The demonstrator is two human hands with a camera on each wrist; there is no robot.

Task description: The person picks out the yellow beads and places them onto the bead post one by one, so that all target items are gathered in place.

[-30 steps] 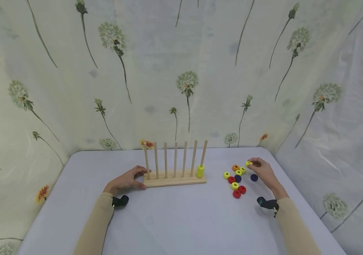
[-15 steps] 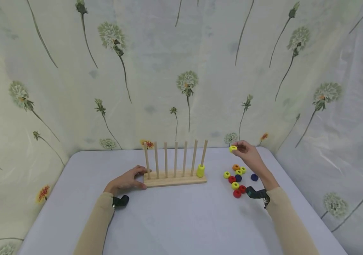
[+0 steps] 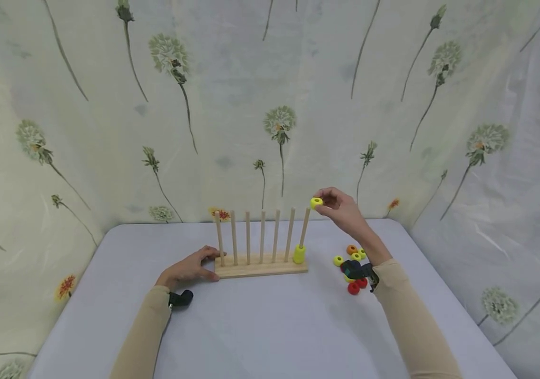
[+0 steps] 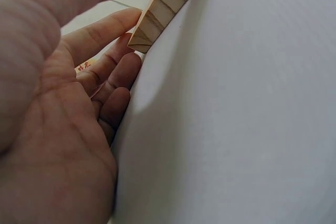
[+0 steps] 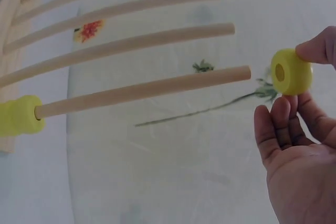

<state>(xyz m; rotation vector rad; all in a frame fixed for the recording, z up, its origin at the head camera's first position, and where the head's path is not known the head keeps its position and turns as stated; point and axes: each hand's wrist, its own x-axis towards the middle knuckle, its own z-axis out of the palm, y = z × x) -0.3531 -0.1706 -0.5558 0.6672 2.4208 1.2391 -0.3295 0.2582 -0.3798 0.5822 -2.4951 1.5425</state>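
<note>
My right hand (image 3: 343, 210) pinches a yellow bead (image 5: 292, 72) between thumb and fingers, its hole facing the tip of the rightmost peg (image 5: 157, 90), a short gap away. Yellow beads (image 3: 300, 254) are stacked at the foot of that peg. The pegs rise from a pale wooden base (image 3: 260, 270) in one row. At the base's left end my left hand (image 3: 191, 267) grips it, thumb along the front and fingers behind. Close up in the left wrist view, the grained end of the base (image 4: 163, 11) shows between thumb and forefinger.
Loose beads lie right of the peg stand, partly hidden by my right wrist camera (image 3: 356, 270): red (image 3: 353, 288), orange (image 3: 351, 249) and yellow (image 3: 338, 260) ones show. A flower-print curtain (image 3: 232, 105) hangs behind the white table (image 3: 260, 331).
My right hand has lifted the yellow bead from the loose beads and carried it up and left to beside the rightmost peg's tip. My left hand stays on the base.
</note>
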